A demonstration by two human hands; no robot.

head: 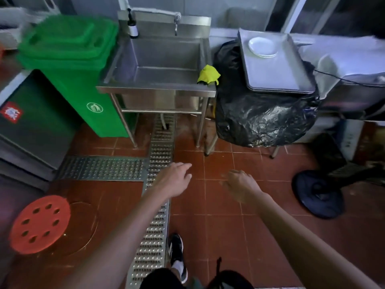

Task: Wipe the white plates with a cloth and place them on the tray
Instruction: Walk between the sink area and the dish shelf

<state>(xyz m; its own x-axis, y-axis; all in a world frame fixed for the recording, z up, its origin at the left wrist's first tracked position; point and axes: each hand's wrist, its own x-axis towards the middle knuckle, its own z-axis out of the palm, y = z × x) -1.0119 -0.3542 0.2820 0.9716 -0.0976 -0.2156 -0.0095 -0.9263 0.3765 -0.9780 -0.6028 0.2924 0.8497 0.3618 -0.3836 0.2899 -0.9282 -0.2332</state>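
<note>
A small stack of white plates (263, 46) lies in the far left corner of a metal tray (277, 74), which rests on a bin lined with a black bag (262, 117). A yellow-green cloth (208, 75) is crumpled on the front right corner of the steel sink (158, 88). My left hand (177, 180) and my right hand (239, 184) both reach forward over the red tile floor, fingers relaxed, holding nothing. Both hands are well short of the sink and the tray.
A green wheeled bin (83, 84) stands left of the sink, a dark cabinet (31, 122) further left. A red stool (39, 224) sits at lower left. A metal floor drain grate (158, 184) runs toward the sink. A fan base (318, 195) stands at right.
</note>
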